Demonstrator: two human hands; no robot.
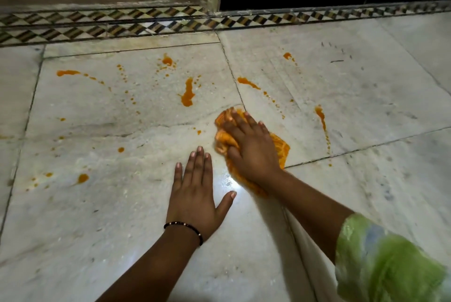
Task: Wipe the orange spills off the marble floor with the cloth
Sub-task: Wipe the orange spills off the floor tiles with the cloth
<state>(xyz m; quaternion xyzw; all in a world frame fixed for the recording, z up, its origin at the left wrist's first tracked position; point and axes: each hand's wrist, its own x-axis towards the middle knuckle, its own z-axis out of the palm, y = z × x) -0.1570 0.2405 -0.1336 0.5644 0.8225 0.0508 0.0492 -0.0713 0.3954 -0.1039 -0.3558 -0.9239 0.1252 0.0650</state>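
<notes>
Right hand [246, 145] presses flat, fingers spread, on a crumpled orange cloth [280, 149] at centre of the pale marble floor [341, 106]. Left hand [195, 191] rests open, palm down, just beside it. Orange liquid spills [187, 93] lie farther out, left and right.

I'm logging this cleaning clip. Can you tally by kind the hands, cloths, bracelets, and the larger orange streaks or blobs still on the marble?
Hands: 2, left hand flat on the floor, right hand pressing the cloth.
Orange cloth: 1.
Beaded bracelet: 1.
Larger orange spills: about 7, for example the streak; many small drops uncounted.
Total: about 11.
</notes>
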